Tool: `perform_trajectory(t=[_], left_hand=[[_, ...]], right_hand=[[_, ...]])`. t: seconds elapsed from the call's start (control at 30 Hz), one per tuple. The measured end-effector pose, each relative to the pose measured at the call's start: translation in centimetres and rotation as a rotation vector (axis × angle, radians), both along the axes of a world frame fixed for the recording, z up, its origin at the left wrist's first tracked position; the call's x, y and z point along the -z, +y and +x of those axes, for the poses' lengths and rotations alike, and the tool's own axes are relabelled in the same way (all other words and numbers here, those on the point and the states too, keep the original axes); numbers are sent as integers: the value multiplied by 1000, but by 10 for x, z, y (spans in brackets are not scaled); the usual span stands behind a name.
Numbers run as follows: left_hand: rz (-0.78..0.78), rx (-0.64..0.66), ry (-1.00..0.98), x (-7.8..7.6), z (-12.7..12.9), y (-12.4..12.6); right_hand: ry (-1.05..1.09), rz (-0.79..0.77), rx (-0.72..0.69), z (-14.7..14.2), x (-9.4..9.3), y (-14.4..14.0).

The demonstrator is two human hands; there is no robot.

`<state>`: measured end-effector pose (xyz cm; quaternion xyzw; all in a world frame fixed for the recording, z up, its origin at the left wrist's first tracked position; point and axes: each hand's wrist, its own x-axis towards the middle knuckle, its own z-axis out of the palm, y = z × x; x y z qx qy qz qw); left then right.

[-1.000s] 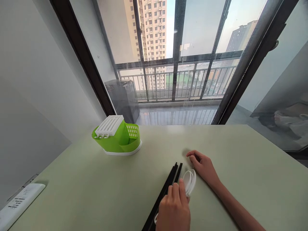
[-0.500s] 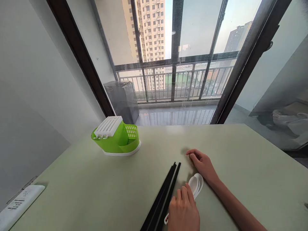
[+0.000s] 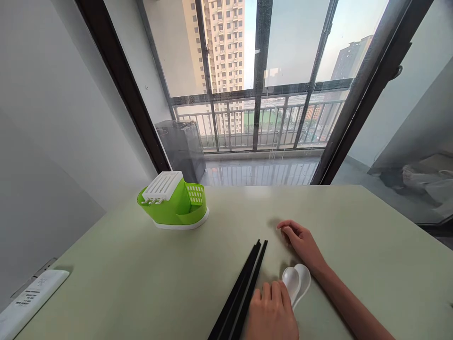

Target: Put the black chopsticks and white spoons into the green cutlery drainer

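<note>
1. Both hands lay low on the pale green table [image 3: 354, 226]: the left hand [image 3: 272, 314] rested palm down at the near edge, fingers together and flat over the handle end of the white spoons [image 3: 296, 281], pressing on them rather than curled round them.
2. Its thumb side sat just beside the black chopsticks [image 3: 244, 288], though I could not tell whether it touched them.
3. Beyond it, the right hand [image 3: 302, 244] rested on the tabletop, loosely curled with nothing in it, fingertips pointing left; its wrist lay just beside the spoon bowls.
4. Those spoons were nested one in the other, bowls up, lying on the table between the two hands, right of the chopsticks.
5. Several chopsticks lay bundled in a long diagonal, tips pointing away toward the window, their near ends running out of view.
6. Farther off to the left stood a green cutlery holder [image 3: 175, 208] on a white base, with a white slotted tray [image 3: 162, 184] tilted on top, well apart from the hands.
7. At the near left table edge lay a white remote control [image 3: 30, 298].
8. Behind the table, a dark-framed glass door [image 3: 262, 71] looked onto a railed balcony and tall buildings.
</note>
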<state>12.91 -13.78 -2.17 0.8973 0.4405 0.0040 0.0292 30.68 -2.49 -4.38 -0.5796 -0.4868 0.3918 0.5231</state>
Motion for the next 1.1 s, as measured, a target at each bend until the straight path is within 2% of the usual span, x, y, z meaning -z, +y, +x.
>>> perform_trajectory(t=[0.1, 0.13, 0.27, 0.37, 0.4, 0.5, 0.57, 0.67, 0.8, 0.93, 1.1], left_hand=[[-24, 73, -121, -49, -21, 13], [12, 49, -194, -65, -29, 22], [378, -121, -348, -114, -80, 79], [606, -318, -299, -138, -132, 130], [615, -414, -247, -144, -149, 143], [516, -724, -123, -157, -190, 165], [401, -801, -106, -161, -203, 167], [335, -796, -139, -164, -205, 163], [325, -777, -193, -164, -187, 157], [299, -673, -212, -162, -156, 150], [312, -503, -171, -155, -102, 142]], right_hand=[[44, -2, 7, 2, -3, -1], [59, -4, 10, 2, -5, -2], [120, -3, 13, 2, -11, -4], [165, 7, 18, 2, -14, -5], [178, 10, 20, 2, -14, -5], [207, 17, 30, 1, -14, -6], [223, 19, 37, 2, -13, -6], [243, 14, 42, 2, -13, -7], [267, 10, 48, 2, -13, -7], [307, 16, 52, 2, -14, -7], [382, 16, 56, 4, -13, -7]])
